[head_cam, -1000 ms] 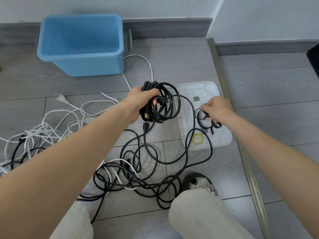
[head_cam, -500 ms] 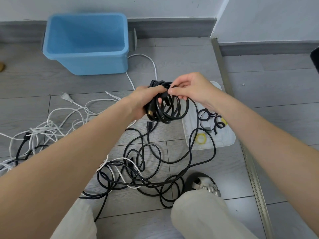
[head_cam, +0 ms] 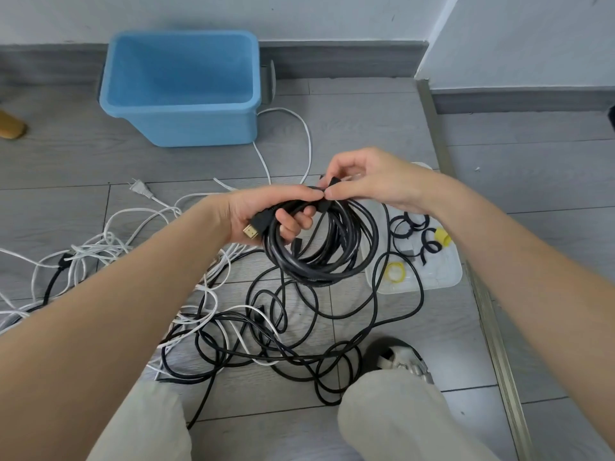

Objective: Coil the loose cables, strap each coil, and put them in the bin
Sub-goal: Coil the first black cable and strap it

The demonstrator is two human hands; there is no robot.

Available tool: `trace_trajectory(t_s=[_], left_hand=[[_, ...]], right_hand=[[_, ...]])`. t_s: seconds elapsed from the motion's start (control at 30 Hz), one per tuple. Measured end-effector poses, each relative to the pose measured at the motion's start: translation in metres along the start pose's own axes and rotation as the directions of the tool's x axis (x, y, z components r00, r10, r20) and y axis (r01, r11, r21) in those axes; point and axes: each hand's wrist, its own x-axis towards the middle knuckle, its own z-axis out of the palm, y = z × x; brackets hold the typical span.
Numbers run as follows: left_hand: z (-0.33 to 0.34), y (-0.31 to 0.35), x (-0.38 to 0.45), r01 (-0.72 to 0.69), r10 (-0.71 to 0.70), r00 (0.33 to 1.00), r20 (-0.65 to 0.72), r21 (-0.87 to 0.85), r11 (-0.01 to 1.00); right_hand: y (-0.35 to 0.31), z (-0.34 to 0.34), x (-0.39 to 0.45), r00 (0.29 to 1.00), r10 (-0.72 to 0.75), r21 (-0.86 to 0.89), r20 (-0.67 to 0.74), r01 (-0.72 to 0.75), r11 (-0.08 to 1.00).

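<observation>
The black coil (head_cam: 319,241) is gripped at its top by the left hand (head_cam: 266,214), above the floor's loose cables (head_cam: 266,327). A strap (head_cam: 327,184) is pinched by the right hand (head_cam: 369,181); it should be wrapped tightly round all loops before release.

No readable text, label, brand or number anywhere — blue bin (head_cam: 181,94), black cable coil (head_cam: 319,247), straps in white tray (head_cam: 442,277) all unmarked; white plug (head_cam: 141,188) too small to tell.
</observation>
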Motion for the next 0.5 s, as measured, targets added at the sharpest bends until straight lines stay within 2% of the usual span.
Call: trace_trajectory(t_s=[0.07, 0.1, 0.17, 0.27, 0.37, 0.5], left_hand=[[-0.002, 0.000, -0.003, 0.038, -0.042, 0.996, 0.081, 0.043, 0.998], [-0.001, -0.001, -0.004, 0.054, -0.061, 0.992, 0.112, 0.068, 0.996], [0.002, -0.002, -0.005, 0.081, -0.092, 0.994, 0.066, 0.146, 0.986], [0.009, -0.001, -0.005, 0.112, -0.072, 0.988, -0.135, 0.317, 0.942], [0.010, 0.000, -0.007, 0.113, -0.065, 0.987, -0.144, 0.359, 0.927], [0.009, 0.001, -0.010, 0.098, -0.061, 0.992, -0.111, 0.370, 0.924]], right_hand=[[0.001, 0.002, -0.002, 0.995, 0.016, 0.183, 0.101, -0.035, 0.983], [0.002, 0.004, -0.003, 0.992, 0.011, 0.214, 0.125, -0.037, 0.976], [0.005, 0.007, -0.002, 0.991, 0.008, 0.208, 0.132, -0.035, 0.977], [0.010, 0.011, 0.000, 0.994, 0.004, 0.152, 0.106, -0.020, 0.988], [0.013, 0.011, 0.001, 0.996, -0.011, 0.119, 0.092, 0.000, 0.993], [0.014, 0.013, 0.003, 0.997, -0.041, 0.168, 0.063, 0.030, 0.985]])
